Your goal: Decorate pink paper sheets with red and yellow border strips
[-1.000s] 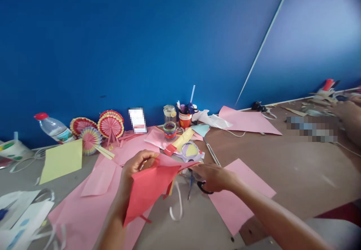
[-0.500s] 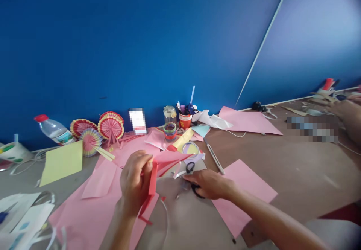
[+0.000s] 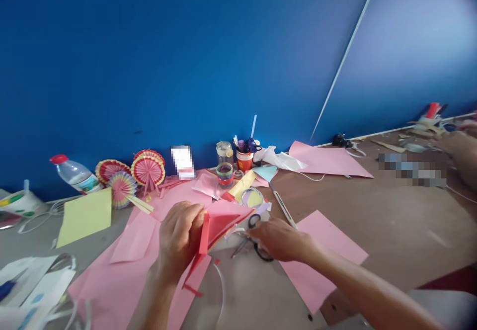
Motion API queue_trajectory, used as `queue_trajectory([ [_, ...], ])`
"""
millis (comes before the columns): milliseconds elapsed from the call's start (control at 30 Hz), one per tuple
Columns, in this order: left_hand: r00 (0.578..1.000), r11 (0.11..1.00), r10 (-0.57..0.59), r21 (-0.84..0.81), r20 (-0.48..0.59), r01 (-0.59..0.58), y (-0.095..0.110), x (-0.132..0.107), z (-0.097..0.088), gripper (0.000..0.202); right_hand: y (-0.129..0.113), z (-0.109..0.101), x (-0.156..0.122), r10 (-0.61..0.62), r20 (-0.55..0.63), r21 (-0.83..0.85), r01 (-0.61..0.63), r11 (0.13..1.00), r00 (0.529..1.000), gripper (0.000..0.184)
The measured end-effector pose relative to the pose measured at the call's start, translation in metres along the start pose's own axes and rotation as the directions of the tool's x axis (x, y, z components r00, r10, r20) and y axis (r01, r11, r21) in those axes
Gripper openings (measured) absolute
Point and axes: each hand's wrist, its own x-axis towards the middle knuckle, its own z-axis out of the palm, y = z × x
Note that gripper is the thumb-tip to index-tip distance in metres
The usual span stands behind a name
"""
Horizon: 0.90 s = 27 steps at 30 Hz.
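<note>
My left hand (image 3: 181,238) is closed around a folded red and pink paper piece (image 3: 219,224), which has a yellow edge and spreads out to the right. A narrow red strip trails below that hand. My right hand (image 3: 281,239) has its fingers drawn together over a pair of black-handled scissors (image 3: 264,253). One handle loop shows above the fingers and one below, and the blades point left toward the table. A small white strip (image 3: 234,231) curls at the right fingertips, beside the red paper; whether the fingers touch it is unclear.
Pink sheets (image 3: 122,285) lie under and around my hands. A utility knife (image 3: 283,205) and a tape roll (image 3: 252,198) sit just beyond. Behind are paper fans (image 3: 148,168), a bottle (image 3: 76,173), a jar (image 3: 224,163) and a pen cup (image 3: 245,159). Another person's hand (image 3: 456,143) is far right.
My right hand has shifted slightly right, and the scissors have moved a little with it. The red paper in my left hand has tilted, showing more of its inner red face.
</note>
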Motion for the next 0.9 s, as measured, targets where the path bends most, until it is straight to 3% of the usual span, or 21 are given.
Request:
queue_trajectory([
  [67, 0.999, 0.999, -0.032, 0.021, 0.025, 0.031, -0.001, -0.001, 0.0, 0.02, -0.012, -0.015, -0.012, -0.028, -0.114, 0.141, 0.044, 0.989, 0.993, 0.021],
  [167, 0.999, 0.996, -0.032, 0.082, 0.006, 0.031, -0.002, 0.004, 0.002, 0.018, -0.041, -0.035, -0.026, -0.012, -0.322, 0.505, 0.182, 0.844, 0.947, 0.024],
  [233, 1.0, 0.99, 0.018, 0.143, 0.001, -0.018, -0.001, 0.011, 0.004, 0.018, -0.065, -0.036, -0.023, 0.034, -0.502, 0.56, 0.295, 0.775, 0.864, 0.046],
  [300, 0.995, 0.976, 0.085, 0.196, 0.047, -0.093, 0.002, 0.02, 0.005, 0.019, -0.085, -0.025, -0.008, 0.135, -0.611, 0.575, 0.32, 0.753, 0.78, 0.065],
  [367, 0.98, 0.962, 0.135, 0.217, 0.146, -0.165, 0.004, 0.028, 0.003, 0.019, -0.094, -0.012, 0.01, 0.248, -0.69, 0.576, 0.309, 0.757, 0.68, 0.056],
  [433, 0.949, 0.954, 0.165, 0.201, 0.268, -0.223, 0.005, 0.033, -0.002, 0.016, -0.094, -0.004, 0.023, 0.308, -0.764, 0.552, 0.328, 0.767, 0.566, 0.032],
  [500, 0.915, 0.961, 0.137, 0.174, 0.38, -0.216, 0.005, 0.036, -0.01, 0.016, -0.085, -0.007, 0.025, 0.331, -0.779, 0.557, 0.348, 0.754, 0.532, 0.014],
  [533, 0.9, 0.97, 0.099, 0.162, 0.423, -0.183, 0.004, 0.037, -0.015, 0.018, -0.079, -0.012, 0.023, 0.338, -0.758, 0.581, 0.342, 0.739, 0.558, 0.008],
  [600, 0.859, 0.991, -0.007, 0.116, 0.512, -0.061, 0.002, 0.042, -0.026, 0.021, -0.065, -0.027, 0.014, 0.347, -0.642, 0.667, 0.274, 0.693, 0.683, 0.007],
  [667, 0.76, 0.993, -0.105, 0.028, 0.641, 0.113, 0.0, 0.052, -0.036, 0.022, -0.052, -0.044, 0.006, 0.3, -0.396, 0.776, 0.141, 0.615, 0.868, 0.01],
  [700, 0.69, 0.978, -0.133, -0.02, 0.711, 0.208, -0.002, 0.057, -0.04, 0.023, -0.045, -0.05, 0.003, 0.247, -0.273, 0.817, 0.089, 0.57, 0.93, 0.011],
  [767, 0.489, 0.913, -0.115, -0.102, 0.865, 0.394, -0.006, 0.069, -0.041, 0.026, -0.033, -0.057, 0.002, 0.152, -0.15, 0.839, 0.045, 0.542, 0.977, 0.013],
  [800, 0.382, 0.872, -0.06, -0.139, 0.922, 0.47, -0.01, 0.072, -0.038, 0.027, -0.028, -0.058, 0.004, 0.126, -0.133, 0.828, 0.041, 0.559, 0.983, 0.014],
  [833, 0.302, 0.833, -0.003, -0.165, 0.953, 0.529, -0.014, 0.074, -0.033, 0.028, -0.022, -0.055, 0.007, 0.113, -0.125, 0.806, 0.034, 0.591, 0.986, 0.014],
  [867, 0.242, 0.799, 0.022, -0.163, 0.97, 0.579, -0.019, 0.072, -0.025, 0.029, -0.017, -0.051, 0.011, 0.108, -0.106, 0.78, 0.016, 0.625, 0.989, 0.016],
  [900, 0.208, 0.767, 0.033, -0.158, 0.978, 0.622, -0.023, 0.066, -0.015, 0.028, -0.011, -0.045, 0.016, 0.105, -0.073, 0.756, -0.014, 0.654, 0.992, 0.017],
])
